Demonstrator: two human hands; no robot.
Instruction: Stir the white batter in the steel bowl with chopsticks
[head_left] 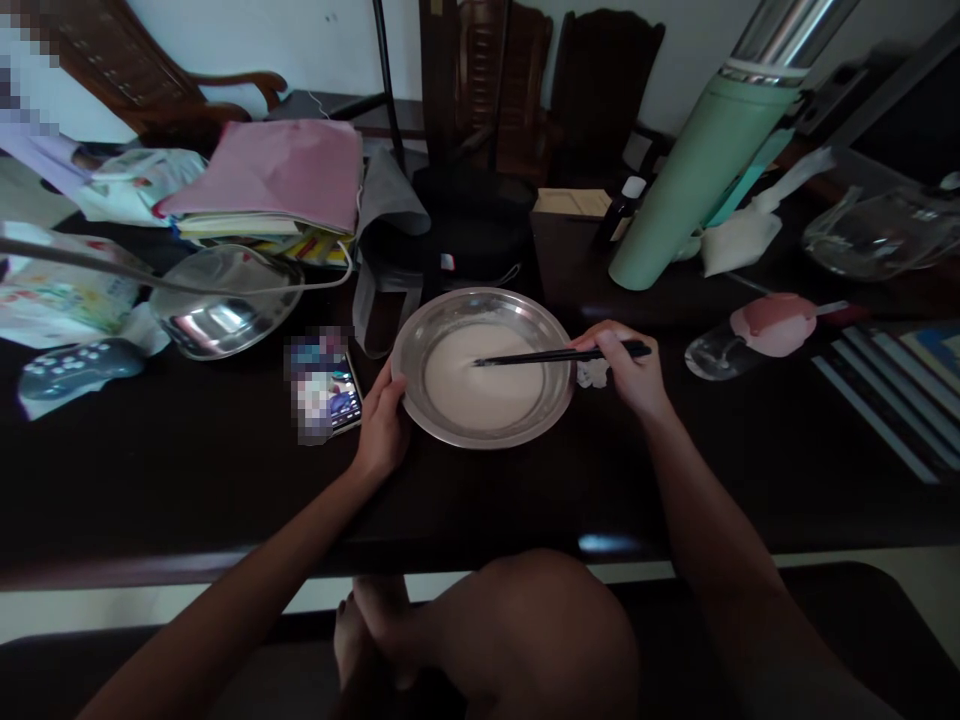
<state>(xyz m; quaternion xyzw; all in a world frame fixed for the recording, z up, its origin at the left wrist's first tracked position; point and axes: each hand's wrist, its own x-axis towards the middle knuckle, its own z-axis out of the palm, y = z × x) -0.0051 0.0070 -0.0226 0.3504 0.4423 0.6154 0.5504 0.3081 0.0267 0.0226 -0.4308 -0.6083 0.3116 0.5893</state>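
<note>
A wide steel bowl (409,400) stands on the dark table in front of me, with a pale, milky batter-like liquid (480,395) in it. My left hand (384,425) grips the bowl's left rim, fingers on the outside and thumb at the edge. In my right hand (628,372) is a pair of black chopsticks (540,356), held almost level across the bowl's right rim. Their tips dip into the liquid near the middle. A small whitish crumpled thing (592,374) lies under my right hand, partly hidden.
Left of the bowl are a lit phone (326,390), an upturned steel bowl (225,305) and a grey game controller (81,372). Behind stand a pink-topped stack (277,175) and a black bag (472,220). Rightward are a tall green flask (697,180), a pink-lidded bottle (772,325) and books (892,390).
</note>
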